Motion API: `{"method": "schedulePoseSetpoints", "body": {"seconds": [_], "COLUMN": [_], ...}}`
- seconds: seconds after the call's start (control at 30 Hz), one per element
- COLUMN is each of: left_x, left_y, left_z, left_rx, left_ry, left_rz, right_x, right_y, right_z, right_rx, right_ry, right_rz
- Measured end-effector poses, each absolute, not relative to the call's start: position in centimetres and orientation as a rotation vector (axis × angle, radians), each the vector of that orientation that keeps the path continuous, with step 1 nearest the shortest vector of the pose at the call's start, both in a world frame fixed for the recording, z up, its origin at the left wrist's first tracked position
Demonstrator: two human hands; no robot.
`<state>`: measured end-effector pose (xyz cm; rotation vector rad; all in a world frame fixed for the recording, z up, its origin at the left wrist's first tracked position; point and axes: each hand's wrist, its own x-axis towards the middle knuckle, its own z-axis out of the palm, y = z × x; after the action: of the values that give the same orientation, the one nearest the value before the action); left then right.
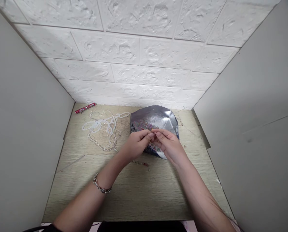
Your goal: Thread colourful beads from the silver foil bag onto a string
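Both hands meet over a silver foil-lined bag that lies open with many small multicoloured beads in it. My left hand is closed, thumb and forefinger pinched together. Its fingertips touch those of my right hand, which is pinched in the same way. Whatever sits between the fingertips is too small to make out. Below my left hand, a short beaded end with red beads lies on the table. Strings of white beads and a strand of clear, silvery beads lie loosely coiled to the left.
A red packet or strip lies at the back left of the wooden table. A thin needle-like rod rests near the left edge. Fine thread lies right of the bag. White brick wall and grey side panels enclose the table.
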<state>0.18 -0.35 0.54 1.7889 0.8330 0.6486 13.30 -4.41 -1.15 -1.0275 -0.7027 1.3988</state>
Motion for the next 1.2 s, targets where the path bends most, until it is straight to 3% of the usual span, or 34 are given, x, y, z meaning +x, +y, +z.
{"method": "schedulePoseSetpoints", "body": {"seconds": [1.2], "left_x": [0.21], "left_y": [-0.34], "left_z": [0.53], "left_rx": [1.835], "left_ry": [0.872], "left_rz": [0.654], "right_x": [13.39], "right_y": [-4.27], "right_z": [-1.9], "right_rx": [-1.085], "right_ry": [-0.847], "right_rz": [1.329]}}
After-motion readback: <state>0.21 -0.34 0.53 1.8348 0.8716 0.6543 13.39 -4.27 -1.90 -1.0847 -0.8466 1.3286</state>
